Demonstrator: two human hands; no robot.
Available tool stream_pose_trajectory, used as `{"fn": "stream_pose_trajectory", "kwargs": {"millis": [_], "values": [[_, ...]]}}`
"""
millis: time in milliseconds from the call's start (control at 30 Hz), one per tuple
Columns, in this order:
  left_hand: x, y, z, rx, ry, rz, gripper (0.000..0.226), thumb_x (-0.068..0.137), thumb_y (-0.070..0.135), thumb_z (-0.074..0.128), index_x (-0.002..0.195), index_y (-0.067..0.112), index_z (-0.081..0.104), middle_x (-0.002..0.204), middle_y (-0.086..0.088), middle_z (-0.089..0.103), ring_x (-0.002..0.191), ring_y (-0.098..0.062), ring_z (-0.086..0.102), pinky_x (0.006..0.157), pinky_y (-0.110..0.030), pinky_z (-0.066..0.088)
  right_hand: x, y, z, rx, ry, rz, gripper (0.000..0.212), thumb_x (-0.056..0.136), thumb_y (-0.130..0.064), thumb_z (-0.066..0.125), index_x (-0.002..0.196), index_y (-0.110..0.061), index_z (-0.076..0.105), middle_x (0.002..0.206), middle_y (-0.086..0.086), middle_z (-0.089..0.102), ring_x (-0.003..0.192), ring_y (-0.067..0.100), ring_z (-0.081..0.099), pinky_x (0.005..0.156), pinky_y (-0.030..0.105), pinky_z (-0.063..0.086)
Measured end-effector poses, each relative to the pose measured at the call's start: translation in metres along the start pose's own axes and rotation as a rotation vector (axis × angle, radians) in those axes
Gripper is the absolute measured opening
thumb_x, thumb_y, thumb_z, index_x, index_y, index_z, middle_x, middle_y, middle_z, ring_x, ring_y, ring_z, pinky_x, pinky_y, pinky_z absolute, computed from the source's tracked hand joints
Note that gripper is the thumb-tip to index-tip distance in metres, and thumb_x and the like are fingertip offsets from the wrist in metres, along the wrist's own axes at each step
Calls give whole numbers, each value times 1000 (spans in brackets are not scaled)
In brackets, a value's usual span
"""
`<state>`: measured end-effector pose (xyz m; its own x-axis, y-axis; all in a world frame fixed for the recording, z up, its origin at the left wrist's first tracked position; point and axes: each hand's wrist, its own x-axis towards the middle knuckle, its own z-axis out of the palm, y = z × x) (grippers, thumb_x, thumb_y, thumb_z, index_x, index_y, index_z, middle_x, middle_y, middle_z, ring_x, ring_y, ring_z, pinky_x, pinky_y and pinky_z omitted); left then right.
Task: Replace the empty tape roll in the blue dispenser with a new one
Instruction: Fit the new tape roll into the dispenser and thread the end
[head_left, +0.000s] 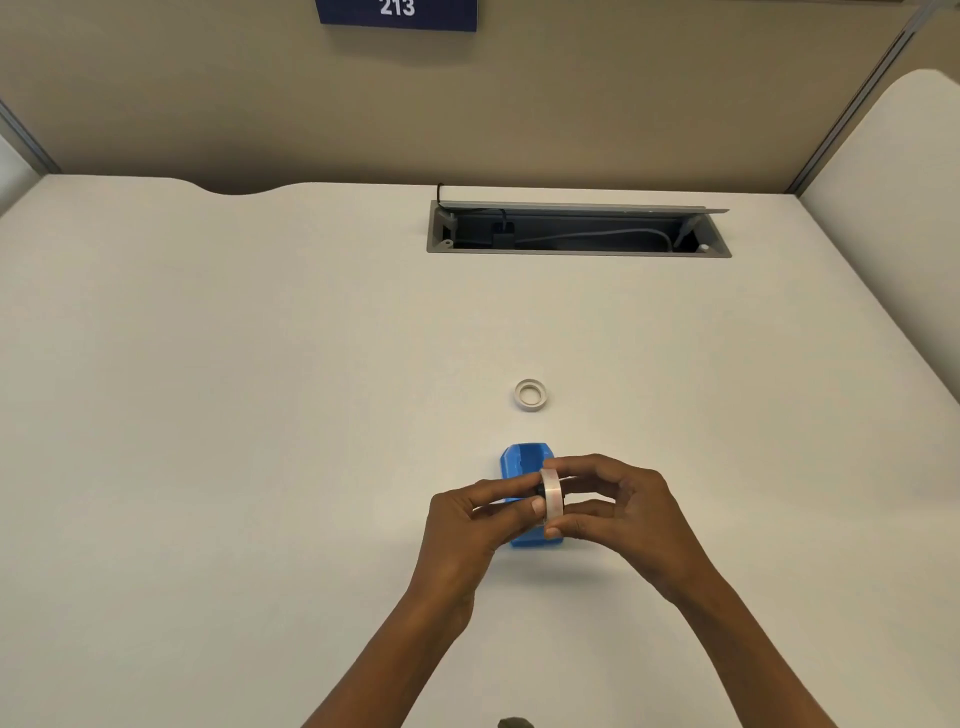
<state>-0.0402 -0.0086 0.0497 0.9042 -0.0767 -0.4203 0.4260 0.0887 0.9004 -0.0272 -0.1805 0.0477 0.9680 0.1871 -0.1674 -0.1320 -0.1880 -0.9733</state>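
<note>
The blue dispenser (521, 464) lies on the white desk, partly hidden under my hands. Just above it I hold a clear tape roll (551, 494) upright, edge toward me. A small black hub shows at the roll's left side, by my left fingertips. My left hand (470, 525) pinches the roll from the left with thumb and fingers. My right hand (618, 512) grips it from the right. Farther back on the desk lies a thin white ring, the empty tape core (531, 395), flat and apart from the dispenser.
The white desk (260, 415) has an open grey cable tray (576, 231) with a plug and cables at the back. A beige partition wall stands behind, with a blue sign reading 213 (397, 13). A white panel (893, 156) rises at the right.
</note>
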Motion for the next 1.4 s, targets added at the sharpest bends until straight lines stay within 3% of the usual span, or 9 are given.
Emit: {"fn": "stream_pose_trajectory", "kwargs": {"millis": [67,267,467,800,1167,1267,1400], "values": [[1,0,1,14,15,12,22,74,17,74,95,27,75,97,1,76,92,-11,69,87,-27,50,3,0,1,-24,18,-19,47,59,-8,84,100,-24,69,100,-2,74,95,15,69,79,27,58],[5,0,-4,63,97,44,29,74,23,75,102,29,68,107,9,71,91,-2,67,71,-15,45,16,3,1,-92,135,-54,50,63,-20,83,108,-31,64,105,-12,71,101,5,62,79,22,51],[10,-2,-13,64,167,29,31,74,22,76,103,30,67,111,0,70,93,-12,67,69,-18,44,27,12,1,-131,131,-25,47,65,-24,82,106,-37,65,113,-19,67,112,1,55,82,23,43],[14,-7,-16,67,184,20,32,74,20,75,104,29,66,112,-7,69,95,-18,67,72,-18,45,38,24,4,-185,132,-5,46,64,-26,82,106,-36,66,115,-18,65,111,-1,52,80,18,43],[18,-10,-15,79,173,12,32,75,21,75,106,27,66,115,-6,67,99,-20,65,72,-18,45,44,33,7,-248,95,-15,46,69,-22,79,113,-27,64,116,-11,61,106,8,55,74,15,46],[20,-10,-14,85,173,19,31,76,21,74,105,26,66,114,-3,67,99,-17,64,69,-16,45,45,35,7,-242,88,-17,47,69,-23,79,114,-27,64,115,-12,60,105,6,55,70,9,47],[23,-9,-12,89,158,44,27,75,22,75,101,27,68,111,3,69,96,-9,64,70,-18,46,47,37,7,-259,87,-21,46,71,-23,77,115,-26,63,117,-10,60,105,9,56,71,13,48]]}}
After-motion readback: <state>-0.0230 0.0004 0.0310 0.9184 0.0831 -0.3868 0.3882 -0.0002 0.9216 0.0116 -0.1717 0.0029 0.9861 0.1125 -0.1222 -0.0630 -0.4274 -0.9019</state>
